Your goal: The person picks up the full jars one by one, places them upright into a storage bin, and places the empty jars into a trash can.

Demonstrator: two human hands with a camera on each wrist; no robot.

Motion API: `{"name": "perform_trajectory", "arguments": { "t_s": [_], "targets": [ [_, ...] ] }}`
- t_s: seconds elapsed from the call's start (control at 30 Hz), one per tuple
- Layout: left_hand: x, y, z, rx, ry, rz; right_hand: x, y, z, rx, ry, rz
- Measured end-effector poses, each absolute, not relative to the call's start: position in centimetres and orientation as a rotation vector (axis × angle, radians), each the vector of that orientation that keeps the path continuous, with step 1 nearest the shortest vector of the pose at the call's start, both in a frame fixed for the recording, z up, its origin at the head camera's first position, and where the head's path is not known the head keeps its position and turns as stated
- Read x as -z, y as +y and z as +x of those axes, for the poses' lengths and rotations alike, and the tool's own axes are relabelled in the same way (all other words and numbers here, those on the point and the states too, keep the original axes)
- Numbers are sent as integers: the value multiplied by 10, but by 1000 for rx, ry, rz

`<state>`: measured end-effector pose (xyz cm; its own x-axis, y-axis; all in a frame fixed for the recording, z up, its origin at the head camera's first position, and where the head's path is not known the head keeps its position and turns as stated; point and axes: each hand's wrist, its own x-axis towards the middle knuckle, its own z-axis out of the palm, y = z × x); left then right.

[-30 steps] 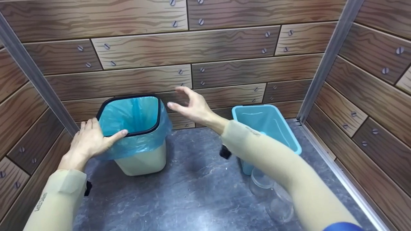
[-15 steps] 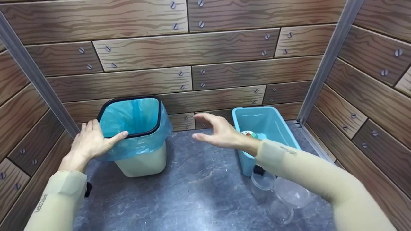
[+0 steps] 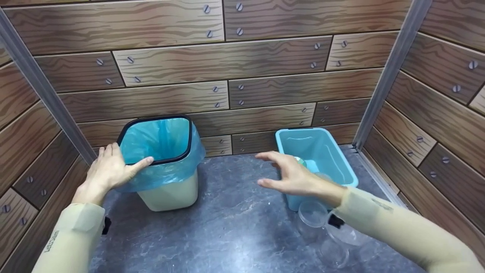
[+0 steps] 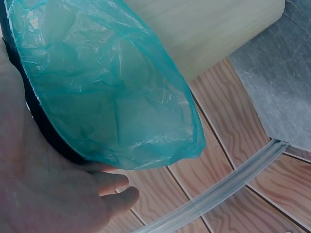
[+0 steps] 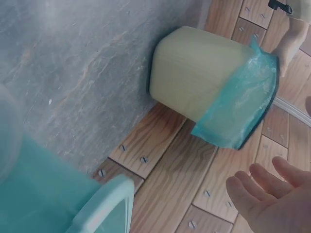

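A cream trash bin (image 3: 170,197) stands at the left, lined with a translucent blue bag (image 3: 163,177) folded over its black rim (image 3: 190,132). My left hand (image 3: 108,170) rests against the bin's left side, fingers straight and the thumb lying over the rim. At the right is a blue plastic tub (image 3: 343,165). In front of its near left side hovers my right hand (image 3: 293,176), fingers apart and holding nothing. Behind that hand, a small part of a green-and-white item (image 3: 300,161) shows inside the tub; the rest of it is hidden.
Several clear plastic containers, including a round cup (image 3: 313,213), stand in front of the tub, partly covered by my right forearm. Wood-patterned walls (image 3: 265,57) with metal corner strips close in the dark marbled surface (image 3: 227,227).
My right hand has moved away from beside the trash bin, right and toward me, to the tub, staying spread. My left hand has kept its place on the bin.
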<state>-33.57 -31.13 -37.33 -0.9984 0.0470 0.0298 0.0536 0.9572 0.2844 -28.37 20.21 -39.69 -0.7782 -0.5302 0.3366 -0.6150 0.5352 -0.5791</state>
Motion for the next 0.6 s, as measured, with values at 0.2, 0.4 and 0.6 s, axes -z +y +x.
{"name": "perform_trajectory", "arguments": {
  "t_s": [0.2,0.4,0.6],
  "targets": [
    [373,-310,-336,463,-3086,-78,398,234,-266,-948,-2636,964],
    [372,-311,-336,462,-3084,-76,398,261,-255,-856,-2610,930],
    [373,-311,-337,464,-3086,-73,399,280,-244,-764,-2591,921]
  ]
}}
